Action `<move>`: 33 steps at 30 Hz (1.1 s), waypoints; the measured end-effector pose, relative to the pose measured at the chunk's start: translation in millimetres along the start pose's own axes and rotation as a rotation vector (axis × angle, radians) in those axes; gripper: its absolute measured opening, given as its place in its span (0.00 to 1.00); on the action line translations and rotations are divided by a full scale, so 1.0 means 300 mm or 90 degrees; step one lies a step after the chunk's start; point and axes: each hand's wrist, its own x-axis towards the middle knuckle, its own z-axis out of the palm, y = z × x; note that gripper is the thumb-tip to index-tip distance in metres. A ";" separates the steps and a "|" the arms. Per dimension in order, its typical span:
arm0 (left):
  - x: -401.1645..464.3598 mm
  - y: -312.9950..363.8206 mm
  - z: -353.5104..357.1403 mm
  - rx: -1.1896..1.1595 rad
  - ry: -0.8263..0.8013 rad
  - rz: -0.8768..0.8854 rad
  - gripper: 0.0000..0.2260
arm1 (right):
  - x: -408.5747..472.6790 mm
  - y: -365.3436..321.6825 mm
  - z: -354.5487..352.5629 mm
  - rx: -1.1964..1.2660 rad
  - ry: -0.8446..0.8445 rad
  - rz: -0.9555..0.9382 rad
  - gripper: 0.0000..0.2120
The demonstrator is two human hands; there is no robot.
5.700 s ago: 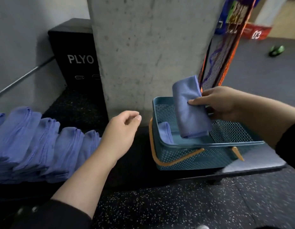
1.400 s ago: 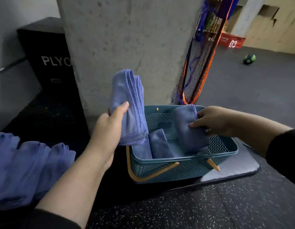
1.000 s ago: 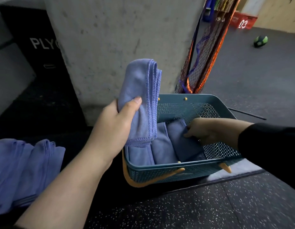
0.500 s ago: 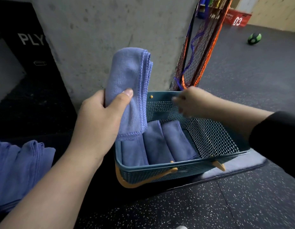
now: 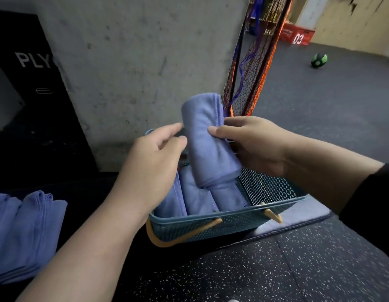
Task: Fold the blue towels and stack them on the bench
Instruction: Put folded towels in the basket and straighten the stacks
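Our right hand (image 5: pixel 252 144) grips folded towel (image 5: pixel 207 140) above basket (image 5: pixel 221 223); left hand (image 5: pixel 154 158) loose beside it; risk: fold slumps open when lowered one-handed.

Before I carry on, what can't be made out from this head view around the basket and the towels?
- Far left corner of the basket: hidden behind the left hand.
- How many towels in the basket: the held towel in the right hand covers their far ends.
- Towel pile: cut off by the left edge.
- Box lettering: hidden behind the concrete pillar.
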 end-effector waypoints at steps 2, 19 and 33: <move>0.004 -0.013 -0.030 0.142 0.014 0.041 0.15 | 0.018 0.012 -0.074 -0.111 0.056 0.006 0.12; 0.032 -0.099 -0.083 0.588 -0.117 0.065 0.22 | 0.179 0.267 -0.212 -1.180 0.067 0.080 0.11; 0.032 -0.103 -0.088 0.584 -0.116 0.079 0.22 | 0.166 0.256 -0.296 -1.345 -0.221 -0.151 0.39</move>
